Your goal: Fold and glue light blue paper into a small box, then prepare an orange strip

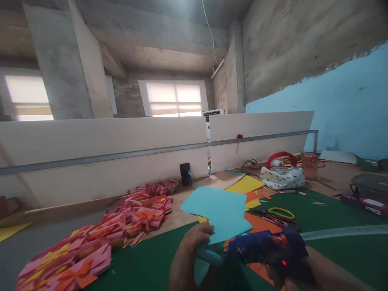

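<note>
No text, number, brand or sign can be read. On the blue glue gun [263, 244] no marking can be made out, as its body is blurred. The light blue paper sheet [221, 210] is seen to be plain on its visible face. A white label [371, 204] is carried on the purple device [360, 200] at the right, but whatever is printed on it is too small and blurred to be read. Small printed motifs are shown on the white pouch [281, 178]; no letters can be told among them.
</note>
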`<state>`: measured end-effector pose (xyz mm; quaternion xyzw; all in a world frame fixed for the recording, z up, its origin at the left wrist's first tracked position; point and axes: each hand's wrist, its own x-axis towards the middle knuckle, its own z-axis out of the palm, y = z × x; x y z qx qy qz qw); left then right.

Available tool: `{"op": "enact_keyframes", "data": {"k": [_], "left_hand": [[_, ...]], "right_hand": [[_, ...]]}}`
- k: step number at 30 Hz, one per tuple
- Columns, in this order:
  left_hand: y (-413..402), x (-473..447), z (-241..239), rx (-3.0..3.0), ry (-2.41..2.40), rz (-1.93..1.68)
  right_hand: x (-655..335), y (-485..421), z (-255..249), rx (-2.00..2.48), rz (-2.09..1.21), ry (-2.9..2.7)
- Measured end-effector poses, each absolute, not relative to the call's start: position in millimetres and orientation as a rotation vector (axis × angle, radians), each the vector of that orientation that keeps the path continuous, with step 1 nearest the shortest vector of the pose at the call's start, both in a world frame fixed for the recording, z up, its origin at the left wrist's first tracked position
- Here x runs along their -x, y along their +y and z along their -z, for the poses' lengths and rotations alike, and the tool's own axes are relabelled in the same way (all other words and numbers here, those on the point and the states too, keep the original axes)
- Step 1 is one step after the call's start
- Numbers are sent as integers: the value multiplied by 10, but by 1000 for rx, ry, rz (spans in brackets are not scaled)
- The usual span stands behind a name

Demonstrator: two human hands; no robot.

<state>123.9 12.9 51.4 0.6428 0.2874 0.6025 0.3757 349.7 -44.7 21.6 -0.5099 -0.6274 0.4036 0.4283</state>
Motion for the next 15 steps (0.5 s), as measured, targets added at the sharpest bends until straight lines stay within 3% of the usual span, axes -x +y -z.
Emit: {"op": "enact_keyframes", "data": {"k": [10, 15], "left_hand": [[150, -1187, -487, -1658, 685, -1590], [110, -1198, -485, -1666, 701, -1626]], "right_hand": [[-3618, -527, -188, 1283, -990, -1570], [-3618, -510, 215, 1303, -699, -1623]]}}
